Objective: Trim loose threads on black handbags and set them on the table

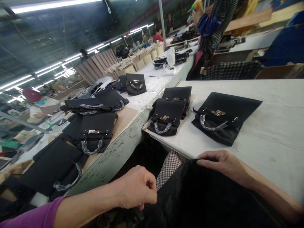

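An unfinished-looking black bag (201, 196) lies across my lap, its dark opening facing me. My right hand (222, 162) grips the far rim between thumb and fingers. At the bag's left edge is my left hand (140, 186), its fingers curled into a pinch; whatever they hold is hidden. Beyond my right hand, a black handbag (225, 117) with gold hardware and a plastic-wrapped handle lies on the white-covered table (273, 126). Another black handbag (167, 115) of this kind lies by the table's corner, overlapping one behind it.
Several black handbags, one of them a handbag (97, 126) with a wrapped handle, crowd the long bench (128, 125) on my left. A gap separates bench and table near my checkered leg (169, 167). A person in striped clothing (222, 19) stands beyond the table.
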{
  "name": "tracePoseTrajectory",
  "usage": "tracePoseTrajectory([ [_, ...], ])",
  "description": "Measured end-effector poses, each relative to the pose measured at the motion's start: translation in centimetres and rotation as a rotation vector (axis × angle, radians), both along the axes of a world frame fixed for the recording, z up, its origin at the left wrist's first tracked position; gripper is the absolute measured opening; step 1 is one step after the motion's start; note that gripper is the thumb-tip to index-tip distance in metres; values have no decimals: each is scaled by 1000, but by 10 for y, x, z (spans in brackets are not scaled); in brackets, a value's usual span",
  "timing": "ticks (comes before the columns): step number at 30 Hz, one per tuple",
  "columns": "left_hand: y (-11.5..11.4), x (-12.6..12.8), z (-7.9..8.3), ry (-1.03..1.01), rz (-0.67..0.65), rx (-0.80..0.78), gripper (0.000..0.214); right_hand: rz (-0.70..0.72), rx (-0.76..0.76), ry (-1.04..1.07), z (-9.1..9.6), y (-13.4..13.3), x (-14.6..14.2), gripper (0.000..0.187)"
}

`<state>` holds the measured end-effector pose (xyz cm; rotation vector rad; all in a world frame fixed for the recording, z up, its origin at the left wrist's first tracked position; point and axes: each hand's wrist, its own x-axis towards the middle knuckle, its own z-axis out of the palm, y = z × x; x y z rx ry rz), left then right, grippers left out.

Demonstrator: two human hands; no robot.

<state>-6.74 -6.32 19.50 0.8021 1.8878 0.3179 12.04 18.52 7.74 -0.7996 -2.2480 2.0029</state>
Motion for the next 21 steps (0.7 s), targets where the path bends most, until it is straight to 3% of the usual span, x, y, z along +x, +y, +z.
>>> tracePoseTrajectory([
  [5,-3,1,15,112,-67,56,14,-13,12,0,2,2,2,40],
  [10,-13,19,18,86,74,205,22,-73,-21,-7,2,2,10,40],
  [16,-37,41,-8,355,75,491,9,-131,-14,-23,0,3,12,40],
  [21,-47,53,-32,482,270,629,5,-113,-26,-27,-2,5,12,40],
])
